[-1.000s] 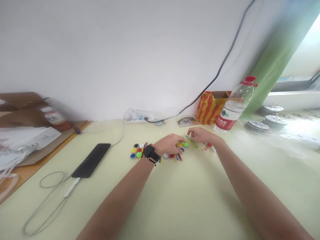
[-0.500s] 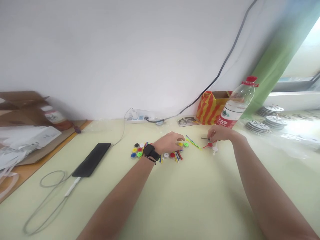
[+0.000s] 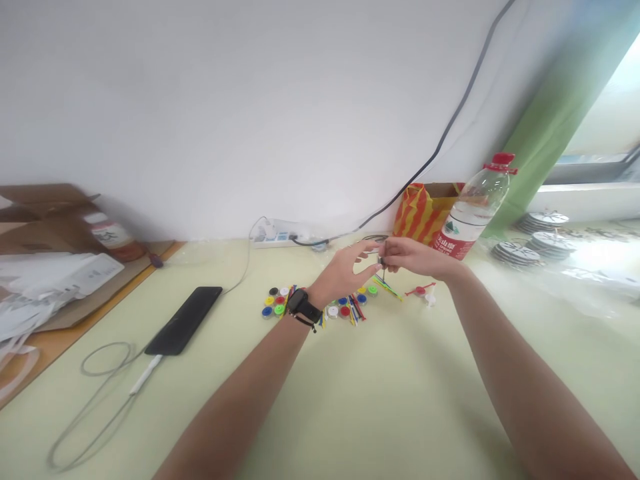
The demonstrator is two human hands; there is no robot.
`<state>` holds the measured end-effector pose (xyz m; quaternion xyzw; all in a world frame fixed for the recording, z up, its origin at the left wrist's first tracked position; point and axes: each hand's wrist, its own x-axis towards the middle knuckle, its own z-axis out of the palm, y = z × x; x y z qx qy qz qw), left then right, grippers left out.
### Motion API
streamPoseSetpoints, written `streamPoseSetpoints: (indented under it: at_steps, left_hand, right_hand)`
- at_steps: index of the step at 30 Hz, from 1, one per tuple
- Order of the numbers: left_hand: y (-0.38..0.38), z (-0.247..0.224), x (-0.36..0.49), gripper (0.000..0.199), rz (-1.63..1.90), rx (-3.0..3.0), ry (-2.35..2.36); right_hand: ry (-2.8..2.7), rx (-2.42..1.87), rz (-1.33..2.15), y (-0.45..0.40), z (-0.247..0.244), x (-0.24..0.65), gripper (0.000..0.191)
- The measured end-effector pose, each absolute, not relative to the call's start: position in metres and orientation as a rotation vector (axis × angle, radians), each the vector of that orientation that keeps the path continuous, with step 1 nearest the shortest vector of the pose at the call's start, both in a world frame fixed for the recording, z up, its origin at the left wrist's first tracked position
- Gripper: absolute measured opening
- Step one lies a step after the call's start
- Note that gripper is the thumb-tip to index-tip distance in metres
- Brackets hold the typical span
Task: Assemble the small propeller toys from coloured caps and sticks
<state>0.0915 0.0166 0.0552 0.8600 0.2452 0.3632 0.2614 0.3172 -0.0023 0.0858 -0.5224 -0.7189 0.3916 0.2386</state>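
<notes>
My right hand [image 3: 410, 258] pinches a small black stick piece [image 3: 383, 263], held upright above the table. Close beside it, my left hand [image 3: 345, 270], with a black watch [image 3: 303, 305] on the wrist, has its thumb and fingers apart around a gap near that piece. Whether its tips touch the piece I cannot tell. Under and around the left hand lie small round colored discs, among them a blue disc [image 3: 267, 311] and a red disc [image 3: 345, 311], with thin colored sticks [image 3: 356, 310]. Right of these rest a red disc-and-stick piece [image 3: 420, 291] and a white one [image 3: 430, 299].
A water bottle [image 3: 473, 212] and a striped bag [image 3: 417, 215] stand behind my right hand. A black phone [image 3: 184, 320] with a cable lies left. Stacked discs [image 3: 515, 253] sit far right; a power strip [image 3: 273, 235] lies by the wall.
My right hand has lifted the black piece from beside the red one and brought it left to my left hand. My left hand has risen off the discs, fingers reaching toward it.
</notes>
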Motion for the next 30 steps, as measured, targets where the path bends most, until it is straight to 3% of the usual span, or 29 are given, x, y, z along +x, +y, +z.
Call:
streamPoseSetpoints:
  at_steps: [4, 11, 16, 21, 23, 30]
  left_hand:
    - [0.020, 0.054, 0.092, 0.017, 0.997, 2.295, 0.603]
    - [0.024, 0.054, 0.087, 0.017, 0.929, 2.269, 0.592]
    - [0.017, 0.051, 0.091, 0.008, 0.923, 2.282, 0.659]
    - [0.003, 0.038, 0.103, 0.013, 0.723, 2.493, 0.699]
    - [-0.002, 0.030, 0.108, 0.020, 0.604, 2.561, 0.680]
    - [0.003, 0.018, 0.107, 0.012, 0.375, 2.663, 0.613]
  right_hand:
    - [-1.989, -1.336, 1.141, -0.006, 0.088, 0.297, 0.015]
    - [-1.957, -1.286, 1.204, -0.002, 0.079, 0.301, 0.023]
    - [-1.859, -1.548, 1.005, 0.007, 0.065, 0.306, 0.029]
    - [-2.075, -1.807, 0.710, 0.023, 0.045, 0.319, 0.026]
    - [-2.147, -1.872, 0.680, 0.026, 0.042, 0.327, 0.027]
    - [-2.216, -2.032, 0.803, 0.017, 0.052, 0.374, 0.024]
